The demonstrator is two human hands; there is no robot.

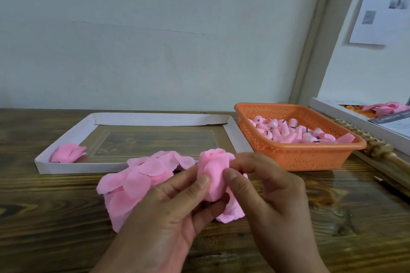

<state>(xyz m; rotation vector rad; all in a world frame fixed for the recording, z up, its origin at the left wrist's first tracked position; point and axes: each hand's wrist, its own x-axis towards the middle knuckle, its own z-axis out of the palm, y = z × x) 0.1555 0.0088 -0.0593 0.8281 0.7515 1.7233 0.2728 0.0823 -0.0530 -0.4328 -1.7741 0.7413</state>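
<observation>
A pink flower bud (214, 175) is pinched above the table's near edge by the left hand (177, 210) and right hand (270, 193), fingers curled round it. The wrapped petal could be loosened or torn if pressed unevenly.

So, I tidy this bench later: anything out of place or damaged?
One loose petal lies in the orange basket among the buds, away from the petal pile. The far wall of the white tray has an uneven, torn-looking edge. Nothing else stands out.
</observation>
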